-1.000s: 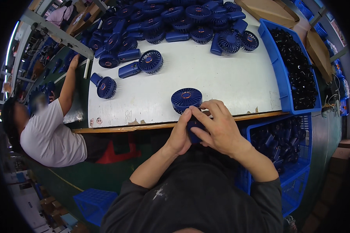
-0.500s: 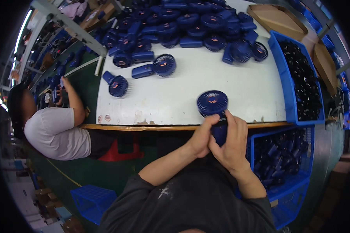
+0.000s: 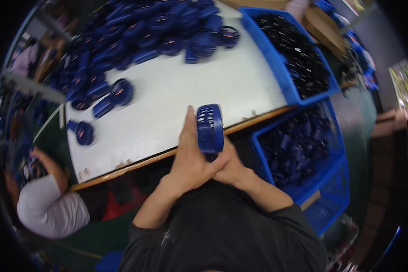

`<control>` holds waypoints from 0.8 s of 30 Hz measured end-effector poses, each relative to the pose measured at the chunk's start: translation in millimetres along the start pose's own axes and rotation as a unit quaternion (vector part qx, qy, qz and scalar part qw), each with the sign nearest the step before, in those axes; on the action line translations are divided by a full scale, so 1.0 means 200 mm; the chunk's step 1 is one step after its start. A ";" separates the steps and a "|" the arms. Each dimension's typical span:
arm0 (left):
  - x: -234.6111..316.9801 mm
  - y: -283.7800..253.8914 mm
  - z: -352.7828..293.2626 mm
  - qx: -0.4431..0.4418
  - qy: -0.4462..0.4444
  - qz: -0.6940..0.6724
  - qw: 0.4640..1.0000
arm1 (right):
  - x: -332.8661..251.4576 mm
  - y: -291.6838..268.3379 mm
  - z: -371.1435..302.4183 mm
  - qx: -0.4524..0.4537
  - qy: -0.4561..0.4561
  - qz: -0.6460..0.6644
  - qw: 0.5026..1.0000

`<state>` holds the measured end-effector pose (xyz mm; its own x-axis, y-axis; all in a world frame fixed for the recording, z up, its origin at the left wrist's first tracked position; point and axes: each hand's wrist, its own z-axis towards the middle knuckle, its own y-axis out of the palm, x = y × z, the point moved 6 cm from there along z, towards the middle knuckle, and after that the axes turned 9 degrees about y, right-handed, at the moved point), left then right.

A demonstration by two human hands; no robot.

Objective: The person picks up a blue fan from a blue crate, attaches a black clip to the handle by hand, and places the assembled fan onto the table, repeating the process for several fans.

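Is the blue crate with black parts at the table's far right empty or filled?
Filled. The blue plastic crate holds a heap of small black parts covering its floor, reaching near its rim.

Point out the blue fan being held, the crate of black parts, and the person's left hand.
blue fan [image 3: 210, 128], head view, on its round grille.
crate of black parts [image 3: 268, 45], head view, on its blue left wall.
left hand [image 3: 191, 156], head view, on its back.

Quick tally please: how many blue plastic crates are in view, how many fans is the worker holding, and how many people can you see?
Blue plastic crates: 3
Dark blue round handheld fan held in both hands: 1
People: 2, the wearer and a co-worker in a white shirt
Total: 6
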<state>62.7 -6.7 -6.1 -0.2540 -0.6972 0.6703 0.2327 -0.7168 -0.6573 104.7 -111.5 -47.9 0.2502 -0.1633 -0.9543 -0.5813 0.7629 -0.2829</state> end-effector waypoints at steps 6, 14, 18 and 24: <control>-0.34 -0.33 0.06 0.046 0.002 0.208 0.977 | 0.38 -0.40 -0.39 0.123 0.251 0.241 0.929; -1.06 -0.81 -0.15 0.035 -0.090 0.358 0.929 | 1.42 -1.49 -1.65 0.504 0.493 -0.159 0.691; -1.08 -0.85 -0.09 0.033 -0.106 0.392 0.913 | 1.55 -1.67 -1.97 0.545 0.517 -0.242 0.614; -1.16 -0.90 -0.12 0.052 -0.075 0.423 0.902 | 1.60 -1.97 -2.01 0.578 0.516 -0.260 0.576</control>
<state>56.4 284.3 -51.4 0.1838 -0.9829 -0.0112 0.3728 0.0802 -0.9244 103.8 -716.1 -281.0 -0.7830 -0.3878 -0.4863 0.4170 0.2530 -0.8730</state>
